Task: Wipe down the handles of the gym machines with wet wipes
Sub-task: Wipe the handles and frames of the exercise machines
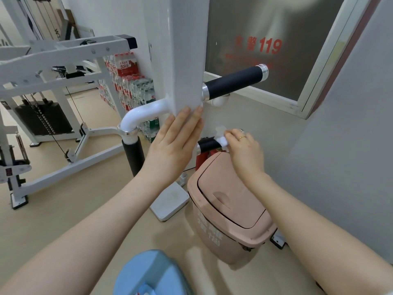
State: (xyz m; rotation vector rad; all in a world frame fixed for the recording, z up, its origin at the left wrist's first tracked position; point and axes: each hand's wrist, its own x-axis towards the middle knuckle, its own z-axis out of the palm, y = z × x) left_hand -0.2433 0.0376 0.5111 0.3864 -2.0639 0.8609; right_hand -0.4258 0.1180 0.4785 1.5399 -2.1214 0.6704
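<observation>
Wipe (221, 139), white and bunched, sits on the low handle (207, 145) right of centre, just past the pink bin (225, 211). Right hand (244, 150) grips wipe, fingers curled over it and around the bar; ring on one finger. Left hand (176, 141) flat on the white post (185, 60), fingers straight and together, bracing.

Head view only. Step in hand, as I read it: rubbing the low handle. To do it well: keep the wipe wrapped round the bar, twist while sliding end to end, cover the underside and the metal collar, keep the left hand steady on the post so the arm doesn't swing. Far end of this handle is hidden behind the hand, so how much is covered I can't tell.

Materials: low handle looks like matte black foam or rubber with a shiny collar. Upper handle (234, 81) same build, black cylinder, chrome caps, sticks out right from the post. Third grip (133, 156) hangs down at left from a glossy white curved tube (140, 113). Post is painted metal, square section. Bin is smooth plastic with a swing lid. Floor beige. Blue plastic thing (153, 273) at near edge, possibly the wipe tub. Bottled water packs (127, 81) stacked far left-centre.
</observation>
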